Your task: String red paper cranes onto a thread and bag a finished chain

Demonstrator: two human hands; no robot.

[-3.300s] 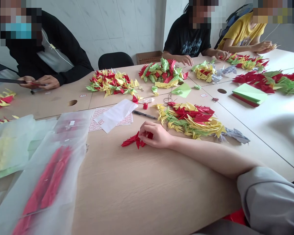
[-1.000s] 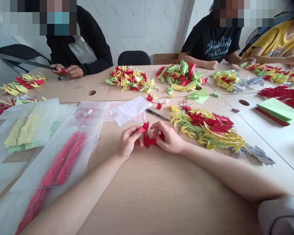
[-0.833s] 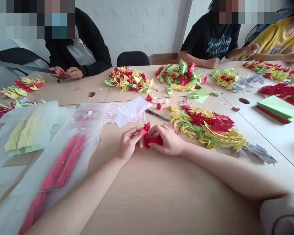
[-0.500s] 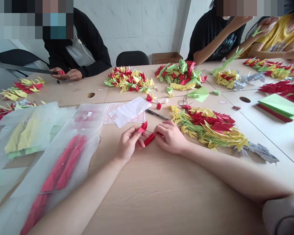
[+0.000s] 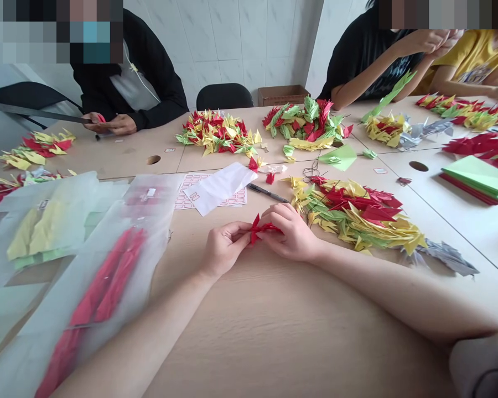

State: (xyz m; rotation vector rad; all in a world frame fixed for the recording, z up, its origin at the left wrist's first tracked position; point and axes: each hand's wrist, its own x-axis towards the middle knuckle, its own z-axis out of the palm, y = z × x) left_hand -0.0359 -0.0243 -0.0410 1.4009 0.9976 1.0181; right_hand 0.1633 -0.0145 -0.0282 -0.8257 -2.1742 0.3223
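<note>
Just above the table [image 5: 249,320], both of my hands meet around small red folded paper pieces that look like paper cranes. My left hand [image 5: 225,247] pinches the left edge of one upright red paper crane [image 5: 255,230] between thumb and fingers. My right hand [image 5: 291,235] is closed on another red paper crane [image 5: 269,227], which touches the first; its far end is hidden under the fingers. Beside my right hand lies a bunch of strung yellow, green and red paper cranes [image 5: 352,213] with a grey tail. A black pen [image 5: 269,193] lies just beyond my fingers.
Plastic bags [image 5: 108,271] of coloured paper cover the left. White paper [image 5: 219,188] lies ahead. Crane heaps [image 5: 218,132] and a coiled garland [image 5: 309,124] stand farther back. Green sheets [image 5: 479,176] are stacked at right. Co-workers [image 5: 149,66] sit across, one holding a long dark strip.
My left hand has brought its red paper crane right, against the one in my right hand. The thread seen between them is now hidden. The co-worker at right has raised their hands.
</note>
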